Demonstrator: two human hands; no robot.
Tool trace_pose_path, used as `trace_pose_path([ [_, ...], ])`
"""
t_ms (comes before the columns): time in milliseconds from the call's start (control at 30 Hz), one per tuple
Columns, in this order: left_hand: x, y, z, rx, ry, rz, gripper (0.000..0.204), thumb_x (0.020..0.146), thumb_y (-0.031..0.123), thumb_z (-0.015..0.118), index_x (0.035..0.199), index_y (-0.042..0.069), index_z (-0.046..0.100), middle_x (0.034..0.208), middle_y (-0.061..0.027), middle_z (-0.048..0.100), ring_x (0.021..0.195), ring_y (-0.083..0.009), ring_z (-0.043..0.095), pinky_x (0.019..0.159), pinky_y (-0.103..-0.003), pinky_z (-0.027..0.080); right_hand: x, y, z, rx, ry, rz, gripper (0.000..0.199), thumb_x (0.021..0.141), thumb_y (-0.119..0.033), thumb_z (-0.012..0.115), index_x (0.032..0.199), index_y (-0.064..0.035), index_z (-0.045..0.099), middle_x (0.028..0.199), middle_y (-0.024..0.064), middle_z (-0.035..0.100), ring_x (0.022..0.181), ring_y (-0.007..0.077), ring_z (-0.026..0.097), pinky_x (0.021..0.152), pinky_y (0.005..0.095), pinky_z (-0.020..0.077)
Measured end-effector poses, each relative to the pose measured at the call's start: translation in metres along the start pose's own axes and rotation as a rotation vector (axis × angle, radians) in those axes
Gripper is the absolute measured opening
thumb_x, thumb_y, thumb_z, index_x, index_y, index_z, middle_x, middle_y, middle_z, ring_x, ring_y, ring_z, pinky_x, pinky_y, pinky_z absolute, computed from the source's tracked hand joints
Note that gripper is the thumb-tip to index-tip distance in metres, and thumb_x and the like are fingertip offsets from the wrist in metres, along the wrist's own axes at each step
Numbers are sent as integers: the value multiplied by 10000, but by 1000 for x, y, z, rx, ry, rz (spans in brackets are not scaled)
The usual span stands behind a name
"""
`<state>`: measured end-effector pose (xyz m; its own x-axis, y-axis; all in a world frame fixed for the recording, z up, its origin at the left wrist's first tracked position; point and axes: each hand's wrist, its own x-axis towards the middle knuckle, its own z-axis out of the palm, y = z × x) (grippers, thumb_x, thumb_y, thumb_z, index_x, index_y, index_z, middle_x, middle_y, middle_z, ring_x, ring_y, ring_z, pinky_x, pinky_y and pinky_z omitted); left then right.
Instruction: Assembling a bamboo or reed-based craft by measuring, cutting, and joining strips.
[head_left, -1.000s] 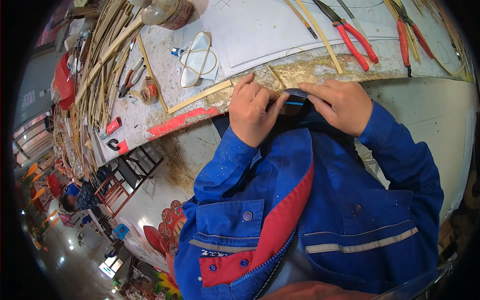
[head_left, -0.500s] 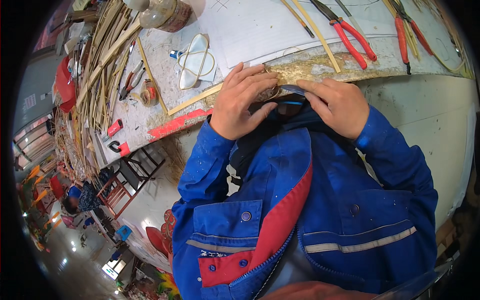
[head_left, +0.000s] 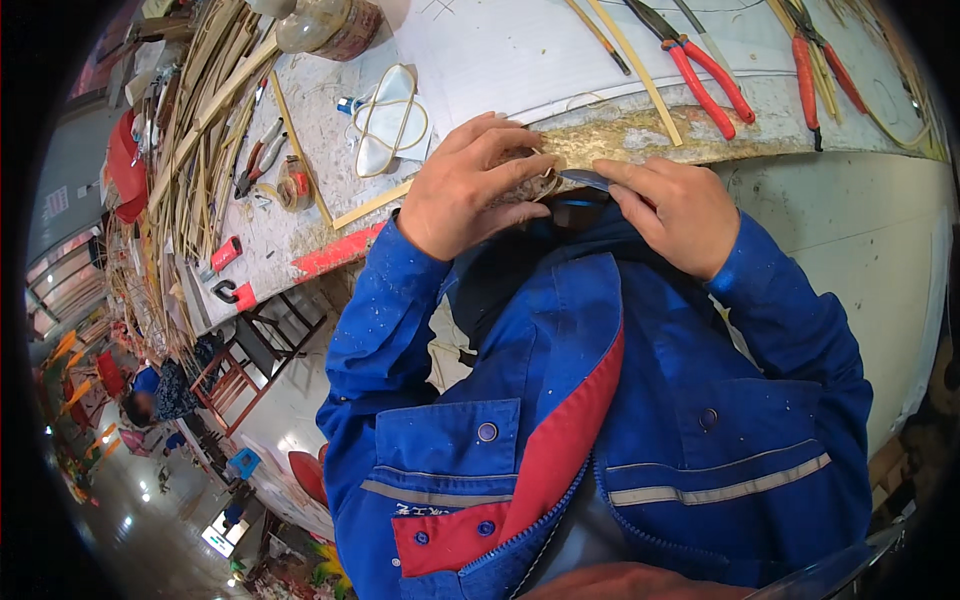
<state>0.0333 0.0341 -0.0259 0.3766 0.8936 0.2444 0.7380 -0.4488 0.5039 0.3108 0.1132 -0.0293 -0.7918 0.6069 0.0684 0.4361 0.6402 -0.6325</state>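
My right hand (head_left: 680, 205) grips a knife with a dark flat blade (head_left: 583, 179) at the front edge of the workbench (head_left: 660, 125). The knife's handle is hidden inside the fingers. My left hand (head_left: 470, 185) is just left of the blade, its fingers curved and the thumb apart from the forefinger, with nothing plainly held. A pale bamboo strip (head_left: 372, 207) lies on the bench and runs under this hand, so its right end is hidden. Dark cloth covers my lap below the blade.
Red-handled pliers (head_left: 705, 85) and a second red-handled pair (head_left: 808, 80) lie on white paper at the far right. A white mask (head_left: 385, 120) lies beyond my left hand. Left of it are more pliers (head_left: 262, 155), a tape roll (head_left: 294, 185), a jar (head_left: 330, 25) and piled bamboo strips (head_left: 205, 110).
My left hand has shifted a little left, and its fingers have curled and spread apart. The right hand and the blade stay about where they were.
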Motion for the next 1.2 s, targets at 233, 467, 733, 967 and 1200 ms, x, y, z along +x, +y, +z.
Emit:
trace_pose_path([
  [233,-7,9,17,75,169,-68,568,688,232,927,1211,104,746,1197,-95,679,1151,-331,626,978,-430,539,-1,-2,6,-1,55,14,333,949,-131,690,1279,-109,726,835,134,674,739,330,672,682,425,555],
  [467,-9,9,23,97,205,-110,562,694,310,932,1193,118,759,1175,-72,681,1113,-315,636,1010,-458,531,-1,-6,8,-20,66,45,349,947,-131,696,1295,-111,720,831,133,670,737,328,675,673,422,557],
  [733,-10,21,30,268,270,-127,542,687,369,934,1143,129,768,1100,-55,681,1064,-277,648,1051,-553,507,0,-1,4,-50,32,-14,360,936,-125,714,1296,-120,724,814,122,664,708,321,671,640,415,550],
  [967,-7,26,42,241,343,-190,505,690,388,934,1081,115,766,1036,-51,684,1005,-274,664,1048,-555,511,3,10,-3,-38,-37,-112,365,923,-123,729,1288,-132,730,777,112,638,672,309,656,605,410,534],
  [1200,-6,25,47,274,371,-185,501,688,412,932,1055,113,766,1006,-43,688,983,-269,669,1038,-549,517,8,17,-13,-50,-100,-225,391,902,-127,737,1293,-143,729,776,102,638,677,300,655,609,411,531],
])
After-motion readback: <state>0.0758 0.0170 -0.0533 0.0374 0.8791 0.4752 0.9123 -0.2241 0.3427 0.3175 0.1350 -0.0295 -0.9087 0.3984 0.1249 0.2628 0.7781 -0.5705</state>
